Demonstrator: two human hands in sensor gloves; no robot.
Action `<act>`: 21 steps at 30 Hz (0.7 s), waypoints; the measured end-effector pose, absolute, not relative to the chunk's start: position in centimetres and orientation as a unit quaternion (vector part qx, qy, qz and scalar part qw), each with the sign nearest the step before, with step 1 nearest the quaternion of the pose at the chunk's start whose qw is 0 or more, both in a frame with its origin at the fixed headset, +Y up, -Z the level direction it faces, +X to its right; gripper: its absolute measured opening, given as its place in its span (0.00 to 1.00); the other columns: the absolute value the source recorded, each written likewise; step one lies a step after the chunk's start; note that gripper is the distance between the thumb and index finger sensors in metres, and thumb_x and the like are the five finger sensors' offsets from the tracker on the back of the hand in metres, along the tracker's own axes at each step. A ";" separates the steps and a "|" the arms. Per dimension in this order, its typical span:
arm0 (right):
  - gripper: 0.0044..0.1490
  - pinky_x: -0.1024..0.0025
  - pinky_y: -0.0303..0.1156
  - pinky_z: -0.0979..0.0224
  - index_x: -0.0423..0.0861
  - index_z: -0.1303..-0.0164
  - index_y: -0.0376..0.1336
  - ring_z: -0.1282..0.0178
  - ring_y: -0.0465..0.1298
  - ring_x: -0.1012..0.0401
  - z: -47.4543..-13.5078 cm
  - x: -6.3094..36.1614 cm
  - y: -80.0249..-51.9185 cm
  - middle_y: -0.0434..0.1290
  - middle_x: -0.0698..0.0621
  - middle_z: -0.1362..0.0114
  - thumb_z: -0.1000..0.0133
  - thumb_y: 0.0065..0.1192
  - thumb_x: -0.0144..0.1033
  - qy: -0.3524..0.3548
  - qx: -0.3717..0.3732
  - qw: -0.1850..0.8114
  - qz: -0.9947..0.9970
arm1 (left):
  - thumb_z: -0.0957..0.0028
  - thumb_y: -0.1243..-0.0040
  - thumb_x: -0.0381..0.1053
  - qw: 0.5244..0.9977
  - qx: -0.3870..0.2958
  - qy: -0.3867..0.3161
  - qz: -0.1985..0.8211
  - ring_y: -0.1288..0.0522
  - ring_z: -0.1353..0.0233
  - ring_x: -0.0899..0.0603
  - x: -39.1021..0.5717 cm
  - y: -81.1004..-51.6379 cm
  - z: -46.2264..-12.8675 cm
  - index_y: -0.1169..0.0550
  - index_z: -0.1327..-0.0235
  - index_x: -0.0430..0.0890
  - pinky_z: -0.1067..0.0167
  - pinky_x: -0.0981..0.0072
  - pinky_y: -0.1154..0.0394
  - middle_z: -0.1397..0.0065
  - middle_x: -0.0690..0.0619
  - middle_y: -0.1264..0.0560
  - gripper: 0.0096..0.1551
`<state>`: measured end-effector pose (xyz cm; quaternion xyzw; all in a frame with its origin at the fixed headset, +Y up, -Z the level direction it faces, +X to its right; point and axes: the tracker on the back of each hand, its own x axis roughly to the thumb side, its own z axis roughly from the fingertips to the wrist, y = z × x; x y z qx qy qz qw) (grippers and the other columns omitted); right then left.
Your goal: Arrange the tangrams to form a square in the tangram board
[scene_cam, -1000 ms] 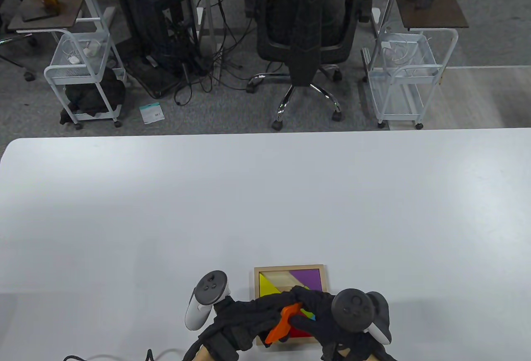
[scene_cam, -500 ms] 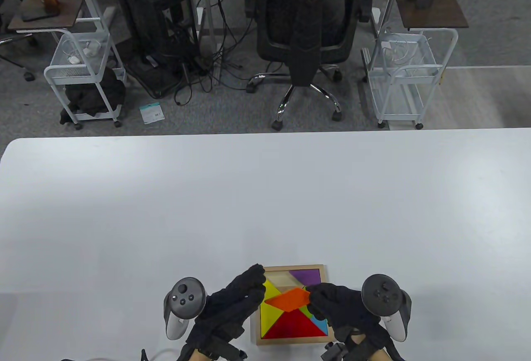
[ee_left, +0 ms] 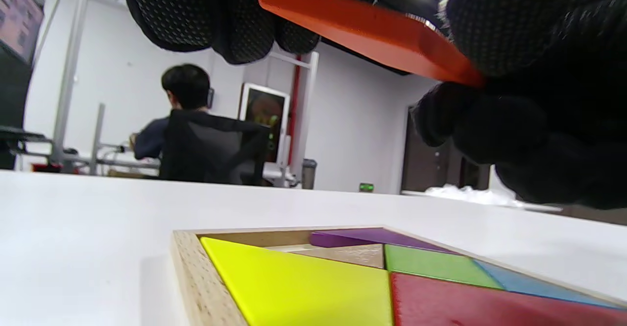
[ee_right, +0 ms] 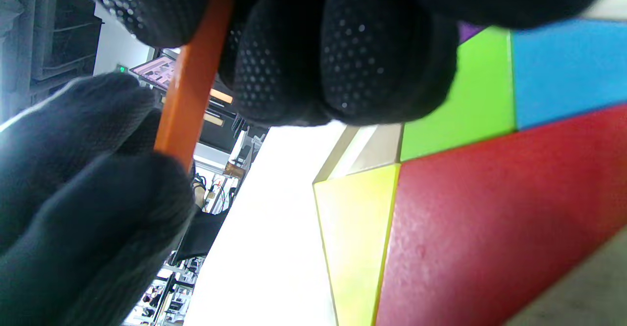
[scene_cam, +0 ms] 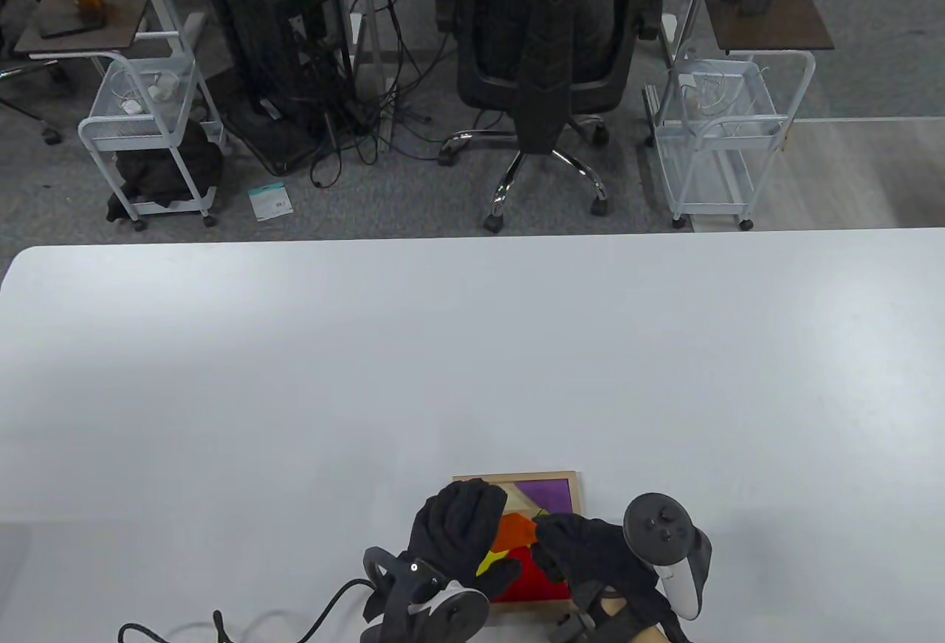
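Note:
The wooden tangram board (scene_cam: 531, 475) lies at the table's near edge. It holds purple (scene_cam: 550, 495), red (scene_cam: 531, 578) and yellow (scene_cam: 487, 563) pieces. The left wrist view also shows green (ee_left: 431, 265) and blue (ee_left: 529, 284) ones and a bare slot (ee_left: 343, 253) behind the yellow one. My right hand (scene_cam: 572, 543) pinches the orange piece (scene_cam: 514, 529) and holds it tilted just above the board (ee_left: 188, 267). My left hand (scene_cam: 461, 525) lies over the board's left side, its fingers (ee_left: 235, 27) fairly straight on the piece's (ee_left: 362, 34) left end.
A black cable (scene_cam: 221, 624) trails over the table's near left. Beyond the far edge stand an office chair (scene_cam: 546, 45) and two white wire carts (scene_cam: 148, 126). A person (ee_left: 196, 135) sits far off in the left wrist view.
My left hand has swung right from beside the board onto its left side and the orange piece. My right hand with the piece has shifted slightly left and lower over the board.

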<state>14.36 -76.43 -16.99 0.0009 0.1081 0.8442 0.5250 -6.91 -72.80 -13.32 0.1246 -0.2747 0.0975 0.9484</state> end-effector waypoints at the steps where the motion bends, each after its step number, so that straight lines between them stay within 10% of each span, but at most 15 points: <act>1: 0.29 0.68 0.78 0.68 0.41 0.51 0.72 0.64 0.81 0.52 -16.9 14.3 -76.4 0.83 0.45 0.57 0.52 0.57 0.48 0.108 0.002 0.525 0.844 | 0.48 0.38 0.65 0.949 0.130 -0.272 0.092 0.24 0.32 0.30 -6.8 -72.8 -13.3 0.33 0.25 0.39 0.33 0.38 0.25 0.26 0.37 0.31 0.45; 21: 0.38 0.63 0.77 0.60 0.40 0.45 0.71 0.56 0.79 0.47 -16.9 13.3 -74.6 0.81 0.42 0.49 0.54 0.58 0.55 0.072 0.066 0.412 0.906 | 0.50 0.35 0.60 0.924 0.112 -0.342 0.126 0.20 0.38 0.34 -8.1 -73.1 -13.9 0.28 0.29 0.42 0.36 0.44 0.21 0.31 0.41 0.25 0.39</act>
